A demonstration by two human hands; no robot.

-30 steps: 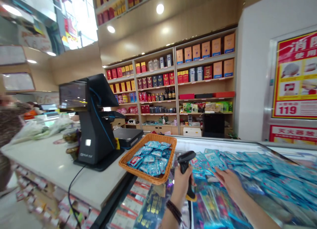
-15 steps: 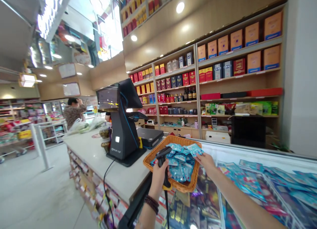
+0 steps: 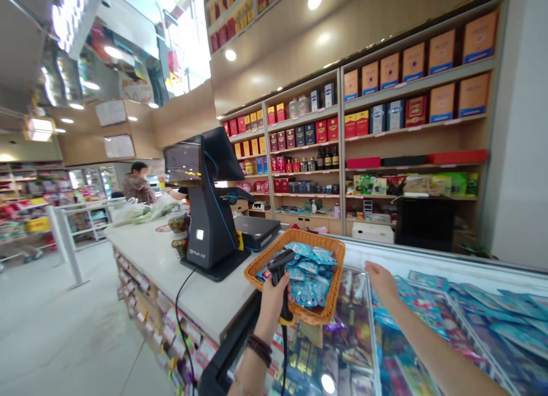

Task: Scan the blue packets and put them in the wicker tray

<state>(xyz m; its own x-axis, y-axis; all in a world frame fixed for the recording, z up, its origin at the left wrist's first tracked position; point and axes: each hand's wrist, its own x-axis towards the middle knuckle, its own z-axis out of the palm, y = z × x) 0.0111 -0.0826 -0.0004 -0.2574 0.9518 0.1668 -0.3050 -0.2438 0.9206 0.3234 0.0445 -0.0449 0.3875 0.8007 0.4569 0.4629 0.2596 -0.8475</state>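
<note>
My left hand (image 3: 274,299) is wrapped around the handle of a black barcode scanner (image 3: 281,265), whose head points over the basket. A brown wicker basket (image 3: 338,282) stands on the glass counter, heaped with small blue packets (image 3: 309,273). To the right of the basket, my right hand (image 3: 382,279) hovers above the glass, apart from the rim. Its fingers are curled together, and no item shows in them. The scanner's dark cable (image 3: 285,350) hangs down below my left hand.
A black checkout terminal (image 3: 214,213) stands on the white counter (image 3: 149,245) at left, with a flat dark box (image 3: 257,231) behind. More blue packets (image 3: 505,304) lie at right in the glass case. Across the counter is a person (image 3: 137,185).
My right hand has left the packets in the basket and moved right, clear of the rim. My left hand still grips the scanner. The person across the counter has changed posture, lowering an arm.
</note>
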